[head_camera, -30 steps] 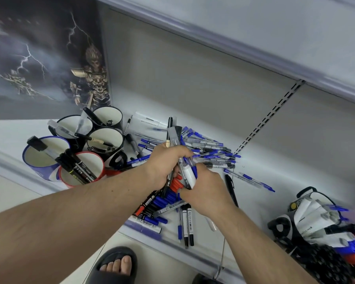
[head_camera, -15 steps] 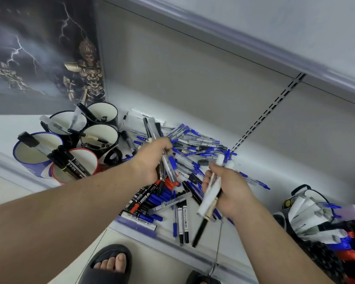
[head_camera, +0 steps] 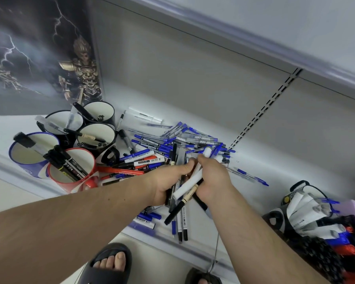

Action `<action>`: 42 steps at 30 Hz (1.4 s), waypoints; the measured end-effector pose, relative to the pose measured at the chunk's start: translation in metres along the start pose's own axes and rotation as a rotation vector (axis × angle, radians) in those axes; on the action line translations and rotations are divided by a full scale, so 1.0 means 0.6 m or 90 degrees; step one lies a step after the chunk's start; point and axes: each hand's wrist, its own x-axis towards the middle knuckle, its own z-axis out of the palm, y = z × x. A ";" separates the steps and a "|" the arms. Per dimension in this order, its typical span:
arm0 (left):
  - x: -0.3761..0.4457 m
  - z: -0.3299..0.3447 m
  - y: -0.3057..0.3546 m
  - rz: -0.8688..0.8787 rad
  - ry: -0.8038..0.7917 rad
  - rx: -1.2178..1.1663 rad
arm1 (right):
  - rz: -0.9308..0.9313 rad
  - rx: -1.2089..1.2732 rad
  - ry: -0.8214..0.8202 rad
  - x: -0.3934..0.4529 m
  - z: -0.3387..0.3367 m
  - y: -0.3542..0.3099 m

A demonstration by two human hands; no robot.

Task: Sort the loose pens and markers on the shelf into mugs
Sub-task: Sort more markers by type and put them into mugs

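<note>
White plastic is seen on the thick marker (head_camera: 190, 178) that is gripped by the right hand (head_camera: 211, 181), together with a thin black pen with a beige band (head_camera: 181, 203). The left hand (head_camera: 168, 184) is closed around a small bundle of grey and black pens (head_camera: 177, 171), and the two hands are touching over the pile of loose pens (head_camera: 168, 148). In the pile, mostly blue-capped pens are spread, with some red and black markers, on the grey shelf (head_camera: 193, 103). Left of the pile, five mugs are grouped close together: a red mug (head_camera: 70, 181) with black markers, a blue mug (head_camera: 27, 160), and three black mugs (head_camera: 96, 136) with white inside. Some pens (head_camera: 181, 228) lie just at the front edge of the shelf. Open shelf surface is found behind the pile and between the pile and the filled mug (head_camera: 303, 203) at the right.
</note>
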 end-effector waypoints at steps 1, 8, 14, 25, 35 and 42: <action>0.001 0.000 -0.001 0.002 0.002 -0.016 | -0.010 -0.013 0.009 0.001 0.005 0.003; 0.005 -0.009 -0.001 0.052 -0.019 -0.063 | 0.004 -0.057 0.006 -0.006 0.033 0.007; 0.004 -0.016 0.000 0.052 -0.019 -0.065 | 0.017 -0.047 -0.046 -0.006 0.027 0.012; -0.003 -0.023 0.007 0.011 -0.039 -0.001 | 0.061 -0.038 -0.166 -0.021 0.007 0.011; -0.001 -0.023 0.005 -0.014 -0.023 0.002 | 0.023 0.196 -0.135 -0.013 -0.021 0.014; -0.017 -0.037 -0.003 -0.042 -0.115 -0.050 | -0.089 0.268 -0.091 -0.005 -0.040 -0.034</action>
